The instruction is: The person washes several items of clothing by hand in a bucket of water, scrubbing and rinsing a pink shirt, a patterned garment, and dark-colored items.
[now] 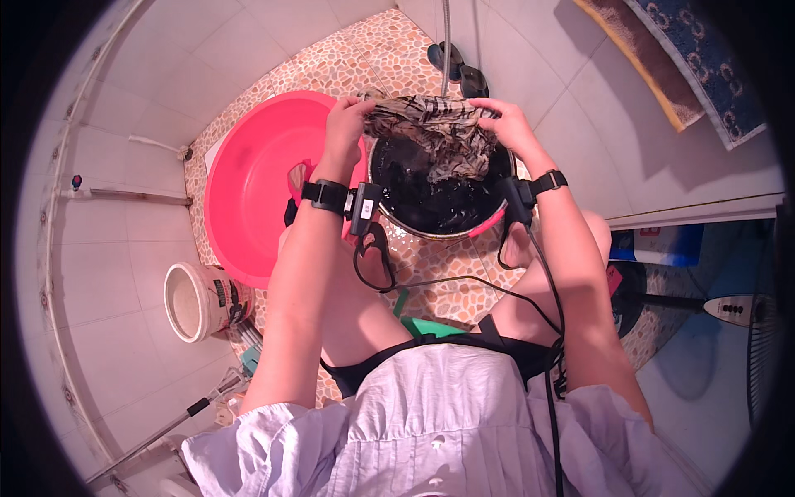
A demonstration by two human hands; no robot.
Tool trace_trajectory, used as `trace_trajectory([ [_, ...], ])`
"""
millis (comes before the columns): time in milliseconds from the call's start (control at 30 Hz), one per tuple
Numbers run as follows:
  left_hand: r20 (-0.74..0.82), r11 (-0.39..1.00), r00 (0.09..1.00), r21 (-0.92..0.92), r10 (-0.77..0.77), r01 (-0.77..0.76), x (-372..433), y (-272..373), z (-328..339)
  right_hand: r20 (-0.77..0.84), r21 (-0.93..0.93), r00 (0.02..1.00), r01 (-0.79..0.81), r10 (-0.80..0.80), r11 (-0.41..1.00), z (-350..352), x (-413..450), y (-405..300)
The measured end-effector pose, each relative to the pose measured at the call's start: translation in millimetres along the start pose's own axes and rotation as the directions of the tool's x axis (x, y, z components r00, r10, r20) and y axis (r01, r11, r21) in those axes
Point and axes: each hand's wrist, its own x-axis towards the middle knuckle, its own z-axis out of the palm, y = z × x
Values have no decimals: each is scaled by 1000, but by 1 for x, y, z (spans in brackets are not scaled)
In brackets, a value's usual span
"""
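Note:
A wet, crumpled patterned cloth (435,127) in tan and black stretches between my two hands. At its left end, my left hand (348,124) pinches the fabric between thumb and fingers. The opposite end is gripped by my right hand (506,124). Below the cloth stands a round basin (478,233) with dark water and what looks like dark fabric in it. The cloth's lower folds hang over the basin's far half; whether they touch the water I cannot tell. Both wrists wear strapped devices with black cables.
Left of the basin is a large pink tub (248,180) with some cloth at its right side. A white bucket (186,304) lies tilted near the left wall. Dark slippers (459,68) and a metal hose (446,37) are beyond the basin. Towels (695,68) hang at right; a fan (739,309) stands lower right.

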Motion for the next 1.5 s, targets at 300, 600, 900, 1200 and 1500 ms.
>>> trace_trajectory([
  [300, 70, 954, 997, -300, 36, -13, 7, -2, -5, -161, 19, 976, -145, 146, 989, -23, -3, -13],
  [600, 214, 804, 976, -573, -44, 161, 8, -19, 27, 346, -422, 912, -56, 218, 905, 42, -30, 3],
  [900, 150, 817, 987, -560, -66, 139, 14, -19, 10, 148, 45, 952, -278, 269, 960, 43, -16, 10],
  [1200, 102, 890, 995, 454, -6, -41, 5, -69, 28, 158, 312, 894, -448, 420, 838, 1, -12, -22],
  [1500, 604, 982, 787, 191, -121, 4, -17, -61, 64, 443, 589, 855, -504, 268, 632, 16, -11, -46],
])
